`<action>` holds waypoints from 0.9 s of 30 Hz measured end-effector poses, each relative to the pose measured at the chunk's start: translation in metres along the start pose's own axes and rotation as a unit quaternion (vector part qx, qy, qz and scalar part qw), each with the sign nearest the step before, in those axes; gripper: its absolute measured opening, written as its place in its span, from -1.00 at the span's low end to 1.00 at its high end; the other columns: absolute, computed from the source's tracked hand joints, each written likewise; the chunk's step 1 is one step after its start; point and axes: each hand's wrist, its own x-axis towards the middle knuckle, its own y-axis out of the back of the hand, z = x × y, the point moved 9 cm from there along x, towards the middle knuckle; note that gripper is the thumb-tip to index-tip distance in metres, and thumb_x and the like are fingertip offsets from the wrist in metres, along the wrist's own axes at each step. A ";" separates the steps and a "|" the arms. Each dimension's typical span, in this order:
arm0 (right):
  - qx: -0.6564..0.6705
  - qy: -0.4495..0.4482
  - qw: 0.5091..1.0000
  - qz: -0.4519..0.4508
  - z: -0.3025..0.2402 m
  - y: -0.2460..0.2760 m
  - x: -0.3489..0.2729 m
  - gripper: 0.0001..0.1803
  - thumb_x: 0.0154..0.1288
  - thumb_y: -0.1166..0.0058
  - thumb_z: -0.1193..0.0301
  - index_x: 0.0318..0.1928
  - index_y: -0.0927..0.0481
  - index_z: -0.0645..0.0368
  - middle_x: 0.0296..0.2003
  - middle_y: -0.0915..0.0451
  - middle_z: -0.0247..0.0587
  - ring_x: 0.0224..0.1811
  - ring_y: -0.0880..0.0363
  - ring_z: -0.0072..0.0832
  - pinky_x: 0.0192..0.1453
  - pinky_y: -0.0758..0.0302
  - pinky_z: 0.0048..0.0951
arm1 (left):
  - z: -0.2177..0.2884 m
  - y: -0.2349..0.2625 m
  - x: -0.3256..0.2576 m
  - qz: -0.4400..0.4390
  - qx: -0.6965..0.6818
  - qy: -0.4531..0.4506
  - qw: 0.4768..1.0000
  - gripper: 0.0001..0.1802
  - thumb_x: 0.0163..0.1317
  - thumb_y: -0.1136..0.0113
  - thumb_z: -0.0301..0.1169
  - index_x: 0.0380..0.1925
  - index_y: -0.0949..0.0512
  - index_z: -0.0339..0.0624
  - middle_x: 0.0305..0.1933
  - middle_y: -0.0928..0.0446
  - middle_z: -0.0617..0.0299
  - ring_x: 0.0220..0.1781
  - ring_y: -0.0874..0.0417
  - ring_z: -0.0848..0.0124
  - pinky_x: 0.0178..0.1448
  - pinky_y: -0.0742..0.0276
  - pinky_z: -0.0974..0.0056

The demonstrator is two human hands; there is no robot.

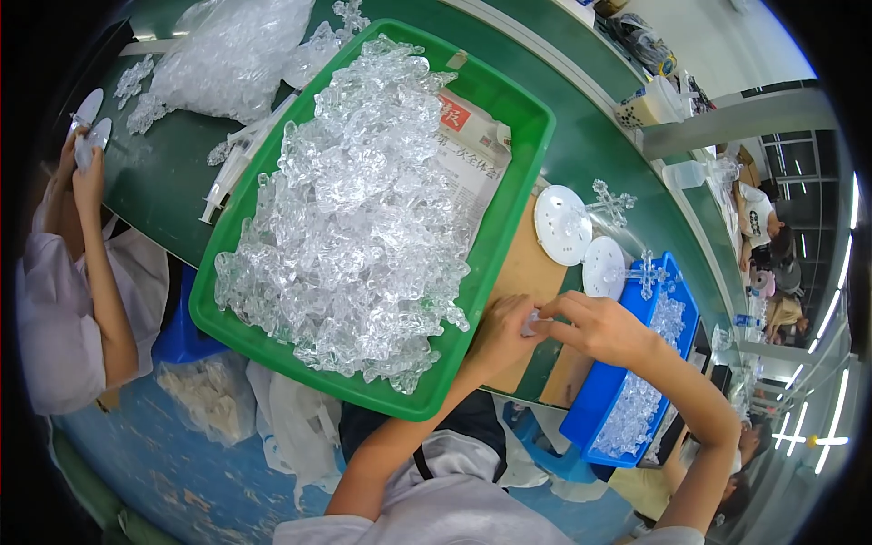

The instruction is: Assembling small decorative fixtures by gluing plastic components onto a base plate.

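Bright, even light, fisheye-bent dark edges

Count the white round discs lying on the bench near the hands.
2. One white disc lies on the brown board beside the green tray; the other white disc lies just right of it, at the blue bin corner. Each has a clear cross-shaped piece beside it. Others may be hidden.

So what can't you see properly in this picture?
Head view only:
- The small clear piece between the left hand and right hand: fingers cover most of it, so its shape is unclear.
- The bottom of the green tray: buried under the heap of clear plastic pieces.
- The blue bin: its near end is hidden by the right forearm.
- The far-right background: too small and bent by the lens.
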 end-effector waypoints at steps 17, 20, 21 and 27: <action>-0.101 -0.227 0.969 -0.002 0.020 -0.023 -0.011 -0.68 -0.05 -0.25 0.24 -0.42 -0.43 0.15 -0.50 -0.43 -0.24 -0.48 -0.50 -0.40 -0.52 -0.42 -0.44 | 0.006 -0.004 -0.002 0.017 0.036 -0.022 0.999 -0.68 -0.23 -0.33 -0.49 -0.40 -0.45 -0.20 -0.38 -0.49 0.12 -0.26 -0.50 0.08 -0.17 -0.37 0.10; -0.061 -0.243 0.968 0.012 0.019 -0.001 -0.007 -0.68 -0.05 -0.23 0.25 -0.40 -0.42 0.17 -0.48 -0.44 -0.23 -0.46 -0.51 -0.39 -0.49 -0.43 -0.41 | 0.010 -0.001 0.002 0.017 0.016 -0.024 0.999 -0.68 -0.23 -0.32 -0.50 -0.41 -0.45 -0.21 -0.38 -0.49 0.11 -0.26 -0.50 0.08 -0.16 -0.37 0.09; -0.037 -0.224 0.973 0.051 0.015 0.011 -0.004 -0.67 -0.05 -0.22 0.25 -0.40 -0.42 0.18 -0.46 -0.44 -0.23 -0.44 -0.51 -0.38 -0.47 -0.44 -0.40 | 0.009 0.000 0.001 0.018 0.018 -0.024 0.999 -0.68 -0.23 -0.32 -0.50 -0.41 -0.45 -0.21 -0.38 -0.49 0.11 -0.26 -0.50 0.08 -0.16 -0.37 0.09; -0.118 -0.033 0.991 -0.053 -0.003 -0.009 0.000 -0.74 -0.01 -0.14 0.32 -0.40 -0.40 0.21 -0.45 -0.39 -0.21 -0.43 -0.44 -0.38 -0.44 -0.44 -0.41 | 0.007 -0.008 0.000 -0.014 0.039 -0.019 0.999 -0.68 -0.23 -0.33 -0.48 -0.41 -0.45 -0.21 -0.39 -0.49 0.09 -0.26 -0.50 0.07 -0.16 -0.37 0.09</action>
